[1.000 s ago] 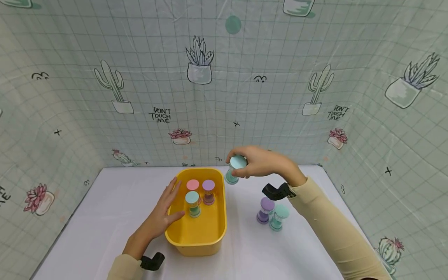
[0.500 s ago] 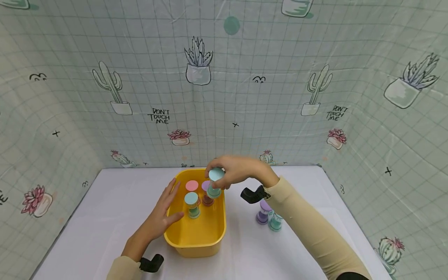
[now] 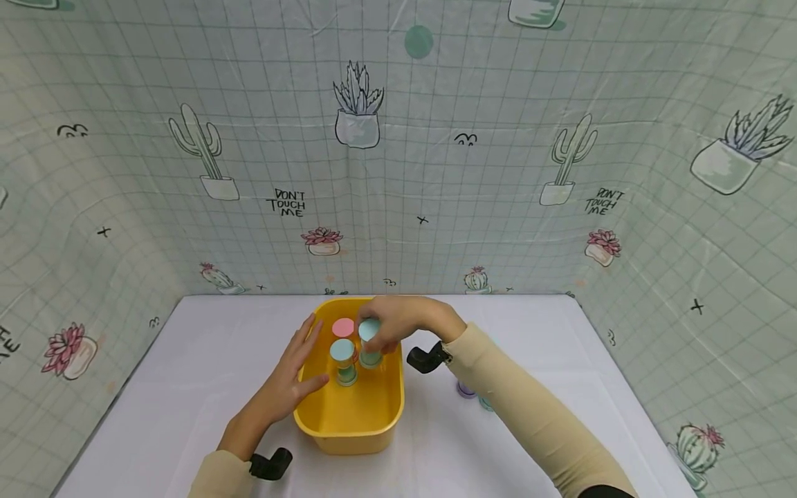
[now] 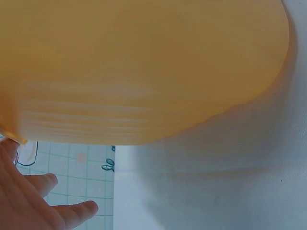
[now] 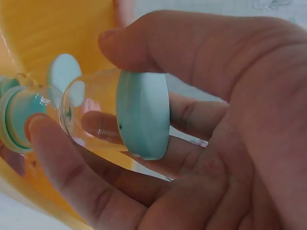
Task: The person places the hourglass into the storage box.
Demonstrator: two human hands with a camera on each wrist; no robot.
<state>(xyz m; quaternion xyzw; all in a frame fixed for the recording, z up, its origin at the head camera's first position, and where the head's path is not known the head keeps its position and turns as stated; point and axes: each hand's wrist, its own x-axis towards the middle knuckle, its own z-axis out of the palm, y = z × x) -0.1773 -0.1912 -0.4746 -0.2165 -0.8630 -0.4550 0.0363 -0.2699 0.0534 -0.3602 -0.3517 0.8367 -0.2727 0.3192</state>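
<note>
purple timer (image 3: 465, 389) mostly hidden behind right sleeve (image 3: 523, 408) | yellow tub (image 4: 144, 67) blurred, cut by frame edges | left hand (image 4: 33, 201) cut off

Sand timer (image 3: 370, 340), teal end caps, clear glass bulbs, teal sand: we record it upright inside the yellow tub (image 3: 349, 415), at the far right, just beside a pale-blue-capped timer (image 3: 343, 361) and a pink-capped one (image 3: 342, 328), both standing upright.

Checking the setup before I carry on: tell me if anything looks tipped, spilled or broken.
Nothing stands out. The sand timers in the yellow tub stand upright, the right hand holds a teal-capped timer upright over it, and the left hand rests on the rim.
</note>
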